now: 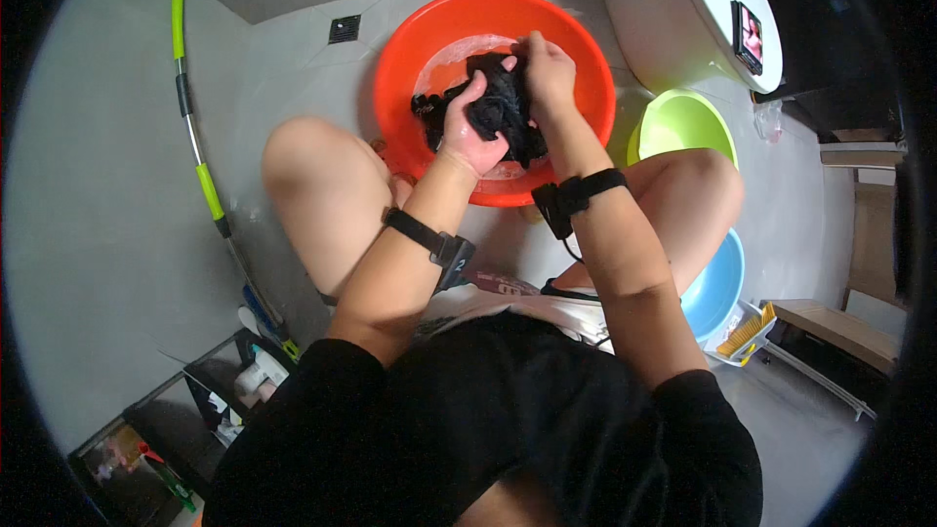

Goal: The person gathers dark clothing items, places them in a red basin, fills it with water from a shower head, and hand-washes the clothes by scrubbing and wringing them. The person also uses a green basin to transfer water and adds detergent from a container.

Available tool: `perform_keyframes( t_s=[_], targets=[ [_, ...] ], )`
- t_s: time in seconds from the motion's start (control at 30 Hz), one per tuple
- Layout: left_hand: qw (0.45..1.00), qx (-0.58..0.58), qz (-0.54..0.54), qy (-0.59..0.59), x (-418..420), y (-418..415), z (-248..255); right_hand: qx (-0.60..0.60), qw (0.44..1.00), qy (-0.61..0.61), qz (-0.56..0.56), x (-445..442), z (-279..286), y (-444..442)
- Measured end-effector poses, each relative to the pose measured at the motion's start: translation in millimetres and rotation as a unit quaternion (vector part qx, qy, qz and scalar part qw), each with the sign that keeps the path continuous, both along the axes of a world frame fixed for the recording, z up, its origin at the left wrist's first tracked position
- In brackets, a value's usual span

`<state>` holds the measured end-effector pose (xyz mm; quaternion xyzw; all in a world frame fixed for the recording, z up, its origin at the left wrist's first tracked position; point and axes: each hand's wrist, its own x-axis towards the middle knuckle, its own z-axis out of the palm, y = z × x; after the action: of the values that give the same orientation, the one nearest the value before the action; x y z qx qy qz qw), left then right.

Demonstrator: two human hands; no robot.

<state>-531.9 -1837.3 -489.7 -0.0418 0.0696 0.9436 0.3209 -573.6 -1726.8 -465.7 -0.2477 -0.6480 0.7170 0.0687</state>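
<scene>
A large red plastic basin stands on the floor between my knees, with sudsy water inside. My left hand grips a wet, bunched black cloth, its thumb over the top and its fingertips showing beneath. On the cloth's right side my right hand holds another part, its fingers curled in and partly hidden. Part of the cloth trails left towards the basin's wall, over the suds. Both of my forearms wear black straps with small devices, above the basin's near rim.
A green basin and a blue basin stand to the right, near a broom head. A phone lies on a white surface at upper right. A green-handled pole leans at left. A floor drain lies beyond.
</scene>
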Motion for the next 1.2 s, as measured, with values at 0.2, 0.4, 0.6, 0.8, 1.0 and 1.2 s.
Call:
perform_keyframes(
  t_s=[0.2,0.4,0.6,0.8,1.0,1.2],
  targets=[
    [0.991,0.027,0.132,0.018,-18.3,3.7,-5.3,-0.36,0.932,-0.032,0.015,28.6,-38.7,22.6],
    [0.998,-0.005,0.067,0.017,-0.4,5.5,-33.1,0.376,0.896,0.23,0.057,69.3,-1.0,-60.3],
    [0.998,-0.003,0.055,-0.017,3.8,14.7,16.2,0.321,0.922,0.056,0.206,9.6,22.4,-17.9],
    [0.997,-0.047,0.049,-0.027,1.7,7.2,-16.2,0.438,0.81,0.31,0.237,78.3,6.0,-40.2],
    [1.0,-0.009,0.024,-0.015,1.2,17.2,-1.9,0.374,0.902,0.124,0.178,28.4,-20.3,-8.3],
    [0.987,-0.149,0.056,-0.003,2.0,10.4,-31.2,0.452,0.853,0.194,0.175,67.2,-4.1,-42.1]
  ],
)
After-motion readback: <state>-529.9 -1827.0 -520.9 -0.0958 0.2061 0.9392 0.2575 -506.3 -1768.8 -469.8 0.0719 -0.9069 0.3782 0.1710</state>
